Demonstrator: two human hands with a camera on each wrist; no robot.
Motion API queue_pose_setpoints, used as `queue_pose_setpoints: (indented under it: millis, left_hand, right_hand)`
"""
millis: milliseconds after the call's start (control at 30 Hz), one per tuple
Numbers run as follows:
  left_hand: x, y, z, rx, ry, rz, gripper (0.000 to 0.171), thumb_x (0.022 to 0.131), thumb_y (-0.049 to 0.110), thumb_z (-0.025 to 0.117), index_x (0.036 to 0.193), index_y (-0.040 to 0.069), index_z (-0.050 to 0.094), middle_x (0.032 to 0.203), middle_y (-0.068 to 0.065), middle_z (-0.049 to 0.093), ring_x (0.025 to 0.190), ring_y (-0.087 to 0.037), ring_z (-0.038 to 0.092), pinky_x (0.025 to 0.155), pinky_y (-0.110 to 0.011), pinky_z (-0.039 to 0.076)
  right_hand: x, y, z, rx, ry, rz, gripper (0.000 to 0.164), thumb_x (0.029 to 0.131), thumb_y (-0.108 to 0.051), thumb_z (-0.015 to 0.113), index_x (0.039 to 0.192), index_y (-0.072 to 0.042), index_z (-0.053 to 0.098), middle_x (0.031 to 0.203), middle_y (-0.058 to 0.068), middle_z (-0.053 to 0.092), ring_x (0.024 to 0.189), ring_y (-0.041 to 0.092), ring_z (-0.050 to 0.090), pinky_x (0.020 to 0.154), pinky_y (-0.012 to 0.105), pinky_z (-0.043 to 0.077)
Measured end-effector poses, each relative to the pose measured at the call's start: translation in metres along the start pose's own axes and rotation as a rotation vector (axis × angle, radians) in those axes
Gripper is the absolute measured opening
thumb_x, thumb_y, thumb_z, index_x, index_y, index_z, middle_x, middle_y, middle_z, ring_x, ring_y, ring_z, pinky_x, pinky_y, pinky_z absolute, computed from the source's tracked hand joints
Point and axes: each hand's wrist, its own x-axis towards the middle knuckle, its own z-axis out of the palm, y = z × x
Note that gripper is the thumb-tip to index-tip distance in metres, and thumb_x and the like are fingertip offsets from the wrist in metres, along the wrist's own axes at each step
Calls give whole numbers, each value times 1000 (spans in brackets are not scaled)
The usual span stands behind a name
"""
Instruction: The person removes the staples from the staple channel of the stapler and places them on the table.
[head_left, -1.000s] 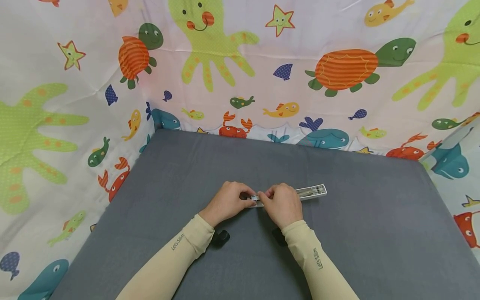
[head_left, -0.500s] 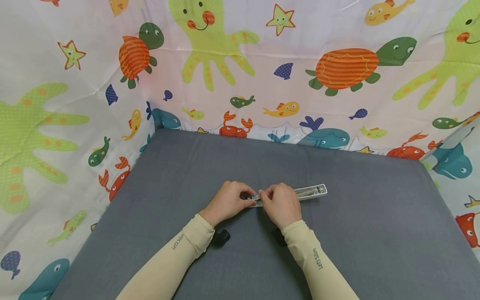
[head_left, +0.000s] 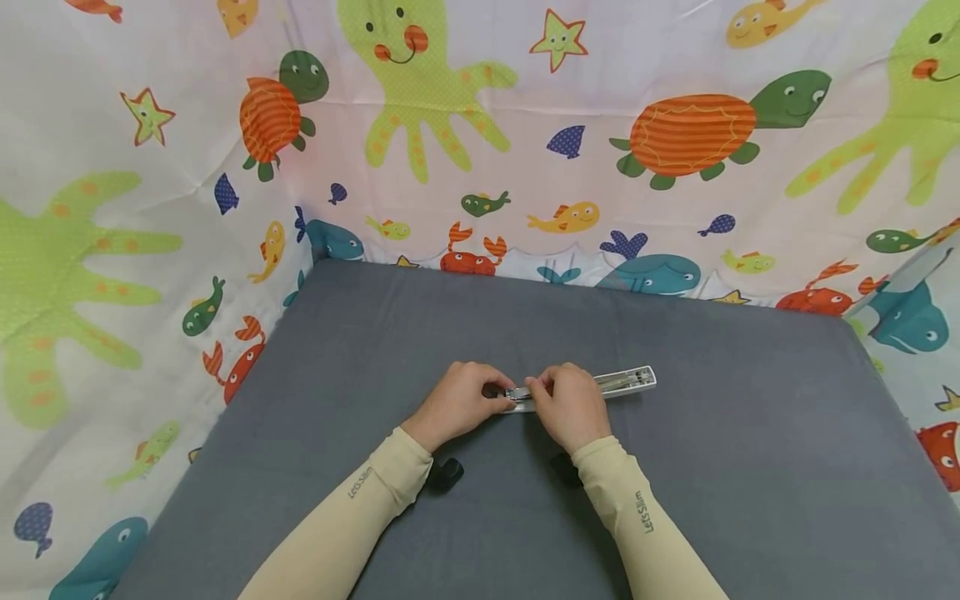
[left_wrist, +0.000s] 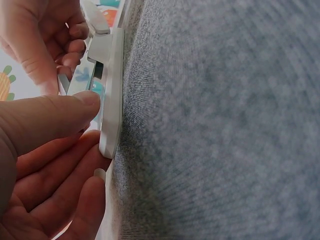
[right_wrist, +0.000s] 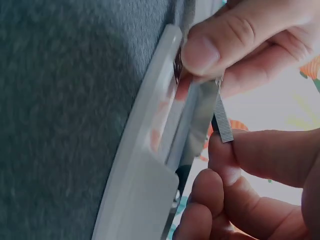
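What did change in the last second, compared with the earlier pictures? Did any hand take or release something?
Very little. The right hand shifted slightly forward over the stapler, its fingers still pinching the strip of staples at the open channel. The left hand keeps holding the stapler's near end. Nothing was taken or let go. The stapler stays in place on the grey cloth.

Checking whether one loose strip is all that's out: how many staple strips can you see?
1: a staple strip pinched by the right hand above the open stapler. Others may be hidden inside.

Seeing stapler (head_left: pixel 600 386) lying on mat (head_left: pixel 712 467); left hand (head_left: pixel 457 404) gripping its left end, right hand (head_left: pixel 573 406) sitting just right, pinching staple strip (right_wrist: pixel 223 122).
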Motion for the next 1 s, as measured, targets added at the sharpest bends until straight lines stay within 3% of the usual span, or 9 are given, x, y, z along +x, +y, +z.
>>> queue_pose_setpoints:
  millis: [433, 767, 1000]
  left_hand:
    - [2, 5, 1, 22, 6, -8, 19, 94, 20, 86, 113, 15, 86, 105, 1, 82, 83, -6, 68, 75, -26, 58]
    - [0, 6, 2, 22, -2, -24, 22, 95, 22, 85, 116, 15, 85, 108, 1, 82, 86, -7, 68, 78, -29, 59]
    - [0, 5, 2, 22, -8, -24, 23, 95, 23, 85, 117, 15, 85, 110, 0, 82, 88, -7, 69, 80, -30, 59]
  right_hand:
    - [-5, 27, -33, -18, 104, 31, 30, 104, -24, 71, 82, -5, 80, 79, 10, 64, 78, 29, 59, 73, 45, 46]
    - [-19, 62, -67, -8, 174, 126, 31, 107, -27, 68, 97, -2, 82, 91, 14, 67, 85, 31, 59, 77, 43, 44]
    - [-26, 84, -90, -10, 214, 194, 34, 108, -32, 66, 98, -3, 81, 90, 11, 64, 80, 26, 56, 70, 38, 41]
